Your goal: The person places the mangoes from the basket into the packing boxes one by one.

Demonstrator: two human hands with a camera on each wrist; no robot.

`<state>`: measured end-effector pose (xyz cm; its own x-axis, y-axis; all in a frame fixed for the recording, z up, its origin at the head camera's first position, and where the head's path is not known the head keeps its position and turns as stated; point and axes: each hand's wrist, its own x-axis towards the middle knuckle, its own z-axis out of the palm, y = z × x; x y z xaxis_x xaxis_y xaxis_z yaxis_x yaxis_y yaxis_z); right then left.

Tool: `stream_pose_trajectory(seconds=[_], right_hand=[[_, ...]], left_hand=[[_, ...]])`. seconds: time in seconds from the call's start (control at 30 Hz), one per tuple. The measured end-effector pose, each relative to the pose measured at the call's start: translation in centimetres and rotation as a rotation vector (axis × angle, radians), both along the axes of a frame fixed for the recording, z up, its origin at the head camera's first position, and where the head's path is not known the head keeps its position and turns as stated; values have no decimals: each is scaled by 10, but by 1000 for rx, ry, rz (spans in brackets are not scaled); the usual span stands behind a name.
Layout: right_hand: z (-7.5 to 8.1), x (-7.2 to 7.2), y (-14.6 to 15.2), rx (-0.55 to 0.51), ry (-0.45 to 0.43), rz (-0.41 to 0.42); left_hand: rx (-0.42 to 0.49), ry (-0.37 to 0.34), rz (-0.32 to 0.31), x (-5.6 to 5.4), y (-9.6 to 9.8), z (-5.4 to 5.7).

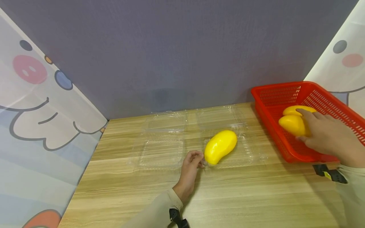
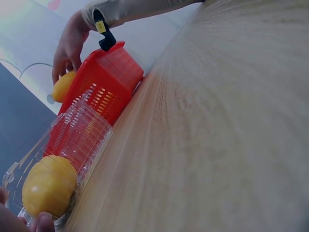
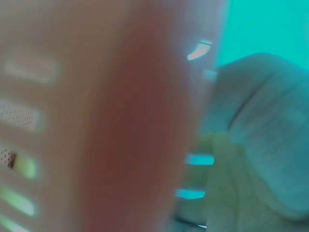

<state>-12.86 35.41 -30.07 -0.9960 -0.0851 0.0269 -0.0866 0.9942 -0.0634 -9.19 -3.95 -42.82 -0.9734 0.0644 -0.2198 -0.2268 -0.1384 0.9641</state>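
A yellow mango [image 1: 220, 146] lies in the near half of the right-hand clear plastic clamshell box [image 1: 246, 150]. My left hand [image 1: 191, 167] pinches the near left edge of that box, its fingertips beside the mango's lower end. Over at the right, my right hand [image 1: 328, 134] reaches into a red basket [image 1: 269, 131] and grips a second mango [image 1: 293, 124]. Behind that one, another mango [image 1: 298, 110] is partly covered by the hand. In the left wrist view, the gripped mango [image 2: 63, 86] shows at the basket's rim. The right wrist view is mostly blurred.
Another clear clamshell box [image 1: 162, 153] stands open to the left, its lid folded back toward the grey partition [image 1: 171, 63]. Cartoon-printed panels [image 1: 42, 126] border the wooden table [image 1: 114, 196] on both sides.
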Motion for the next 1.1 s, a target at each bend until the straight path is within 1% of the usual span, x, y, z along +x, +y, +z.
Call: stream_pose_trajectory(seconds=[0.17, 0.33, 0.53, 0.6, 0.67, 0.77, 0.97, 1.1], right_hand=[[-2, 1, -2, -35, 74, 16], [-4, 1, -3, -55, 110, 26], [-5, 1, -4, -117, 67, -14], [-6, 1, -4, -128, 74, -12], [-6, 1, -4, -129, 94, -6], [-5, 2, -6, -131, 102, -11], [-4, 2, -11, -134, 64, -42], [-3, 3, -13, -124, 52, -48]], left_hand=[[-1, -5, 4, 0, 0, 0], [-11, -1, 6, -2, 0, -2], [-12, -2, 1, -2, 0, -2], [-12, -11, 3, -2, 0, -2], [-16, -10, 3, -2, -1, -3], [-20, -11, 4, -2, -1, -4], [-14, -3, 4, -2, 0, -2], [-11, 3, 7, -2, 0, -1]])
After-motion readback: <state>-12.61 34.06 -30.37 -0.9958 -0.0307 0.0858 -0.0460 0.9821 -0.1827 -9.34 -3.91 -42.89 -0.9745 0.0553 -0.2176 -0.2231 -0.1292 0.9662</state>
